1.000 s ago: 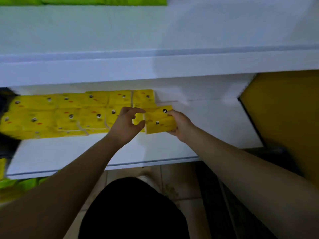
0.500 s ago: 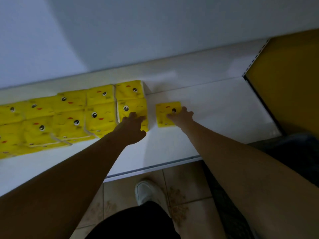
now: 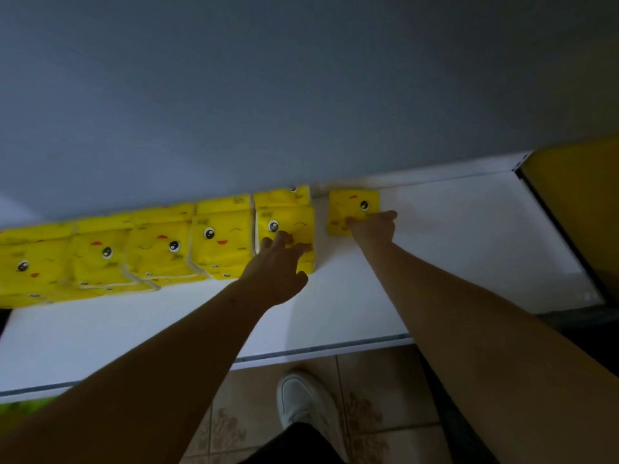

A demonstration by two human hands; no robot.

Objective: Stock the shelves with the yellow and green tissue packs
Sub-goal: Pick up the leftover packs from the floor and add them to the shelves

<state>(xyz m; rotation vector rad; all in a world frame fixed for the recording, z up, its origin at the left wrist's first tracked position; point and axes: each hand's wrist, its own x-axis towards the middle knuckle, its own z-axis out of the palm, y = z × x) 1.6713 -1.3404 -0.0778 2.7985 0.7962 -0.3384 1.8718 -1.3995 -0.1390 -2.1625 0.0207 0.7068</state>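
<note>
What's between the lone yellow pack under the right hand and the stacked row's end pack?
Only bare white shelf, a narrow gap between lone pack and end pack, per head view.

No wording can be read; the small dark marks printed on the yellow tissue packs [image 3: 221,239] are too blurred.

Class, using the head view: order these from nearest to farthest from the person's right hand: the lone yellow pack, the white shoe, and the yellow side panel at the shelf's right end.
Measured from the right hand:
1. Lone yellow pack: under the fingertips, at the back of the shelf.
2. Yellow side panel: off to the right, beyond the bare shelf.
3. White shoe: down on the tiled floor, below the shelf edge.
</note>
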